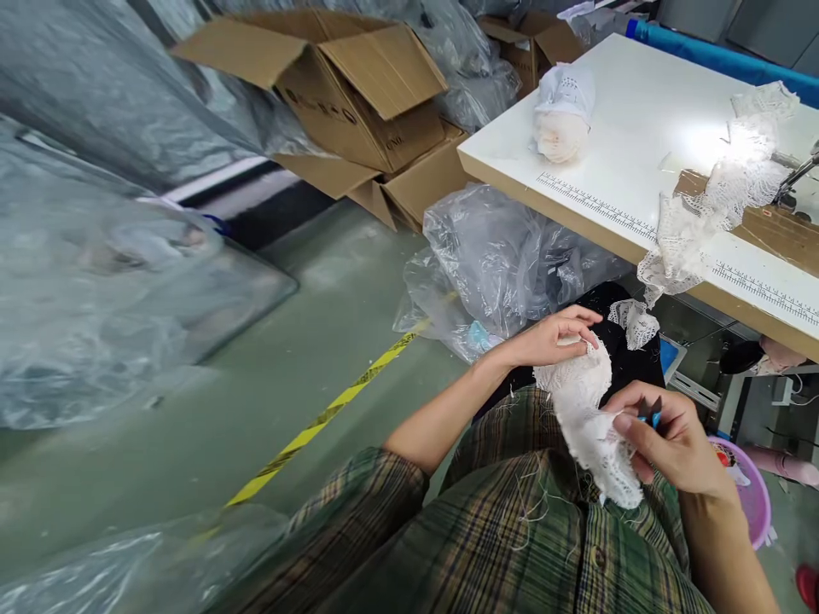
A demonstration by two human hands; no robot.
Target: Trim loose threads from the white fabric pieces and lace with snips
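A white lace fabric piece [583, 379], padded-looking and cup-like at its upper end, lies over my lap. My left hand [555, 338] grips its upper edge with curled fingers. Lower down, my right hand [671, 435] pinches the lace between thumb and fingers. Tucked in that same hand are small thread snips [653, 414], dark-bladed with some blue; their handles are mostly hidden. More white lace [684, 239] trails over the table edge, with one end [635, 322] hanging near my left hand. Loose threads cling to my plaid shirt.
The white table [630, 111] carries printed rulers, a bundle of pale cups [564, 115] and sewing machine parts [797, 183] at right. Open cardboard boxes [364, 102], clear plastic bags [492, 247] and yellow floor tape [326, 415] lie leftward. A pink basket [758, 503] stands at lower right.
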